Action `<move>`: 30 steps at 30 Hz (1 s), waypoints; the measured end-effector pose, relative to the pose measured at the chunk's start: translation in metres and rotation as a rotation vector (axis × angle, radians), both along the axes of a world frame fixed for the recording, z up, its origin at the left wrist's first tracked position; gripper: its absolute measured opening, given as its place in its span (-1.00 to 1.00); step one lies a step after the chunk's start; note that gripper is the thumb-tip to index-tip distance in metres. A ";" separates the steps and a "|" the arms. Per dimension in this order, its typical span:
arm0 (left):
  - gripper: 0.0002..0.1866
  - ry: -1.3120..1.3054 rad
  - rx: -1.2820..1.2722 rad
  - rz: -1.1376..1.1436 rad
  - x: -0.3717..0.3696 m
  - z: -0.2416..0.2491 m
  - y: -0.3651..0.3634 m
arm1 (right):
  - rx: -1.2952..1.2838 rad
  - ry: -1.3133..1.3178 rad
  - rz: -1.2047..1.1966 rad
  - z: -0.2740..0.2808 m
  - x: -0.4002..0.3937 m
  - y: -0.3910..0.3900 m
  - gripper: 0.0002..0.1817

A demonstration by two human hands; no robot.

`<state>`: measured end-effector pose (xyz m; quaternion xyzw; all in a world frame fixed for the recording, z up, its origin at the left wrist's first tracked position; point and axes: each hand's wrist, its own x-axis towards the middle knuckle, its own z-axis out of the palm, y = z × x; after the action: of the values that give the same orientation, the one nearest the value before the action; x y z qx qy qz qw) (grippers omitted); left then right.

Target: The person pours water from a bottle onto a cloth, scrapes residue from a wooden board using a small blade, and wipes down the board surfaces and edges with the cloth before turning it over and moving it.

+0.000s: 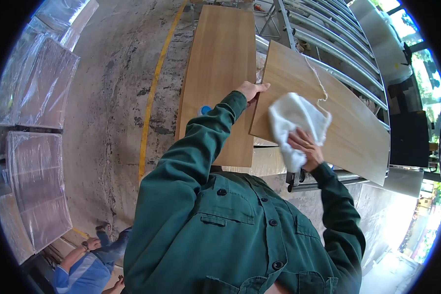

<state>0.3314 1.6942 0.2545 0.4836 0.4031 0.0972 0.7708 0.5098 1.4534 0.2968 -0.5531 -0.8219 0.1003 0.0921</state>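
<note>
My left hand grips the left edge of a tilted wood-grain board, thumb on its upper face and fingers partly hidden at the edge. Over the lower left part of this board lies a white cloth, with a loose strand trailing up across the surface. My right hand holds the cloth bunched against the board, its fingers on the fabric and slightly blurred. Left of it, a second long wood-grain board lies flat under my left forearm. A small container with a blue top sits on that one, partly covered by my sleeve.
A metal roller conveyor runs behind and beneath the tilted board. Plastic-wrapped stacks stand at far left. A yellow line crosses the worn concrete floor. Another person in a blue shirt is at lower left.
</note>
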 end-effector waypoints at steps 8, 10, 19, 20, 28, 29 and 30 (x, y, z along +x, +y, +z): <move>-0.25 0.155 0.375 -0.179 0.006 -0.029 0.016 | 0.264 -0.272 0.099 -0.021 -0.110 0.049 -0.39; -0.31 0.188 0.413 -0.223 0.005 -0.015 0.017 | 0.306 -0.278 0.077 -0.029 -0.107 0.045 -0.43; -0.59 0.040 0.024 -0.154 0.001 0.007 0.004 | 0.188 -0.249 -0.039 -0.006 -0.001 -0.049 -0.35; -0.58 0.050 0.025 -0.158 0.000 0.007 0.004 | 0.112 -0.166 -0.079 0.002 -0.001 -0.053 -0.36; -0.41 0.055 0.521 -0.211 0.007 -0.049 0.030 | 0.239 -0.085 -0.045 -0.014 -0.107 0.044 -0.31; -0.44 0.002 0.279 -0.113 0.006 -0.032 0.017 | 0.183 -0.043 -0.090 -0.012 -0.095 0.033 -0.32; -0.52 0.015 0.250 -0.112 0.002 -0.040 0.020 | 0.129 0.006 -0.128 -0.011 -0.080 0.018 -0.33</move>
<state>0.3338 1.7142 0.2145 0.5983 0.3660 0.0996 0.7058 0.4297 1.4716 0.2862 -0.5972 -0.7893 0.0430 0.1363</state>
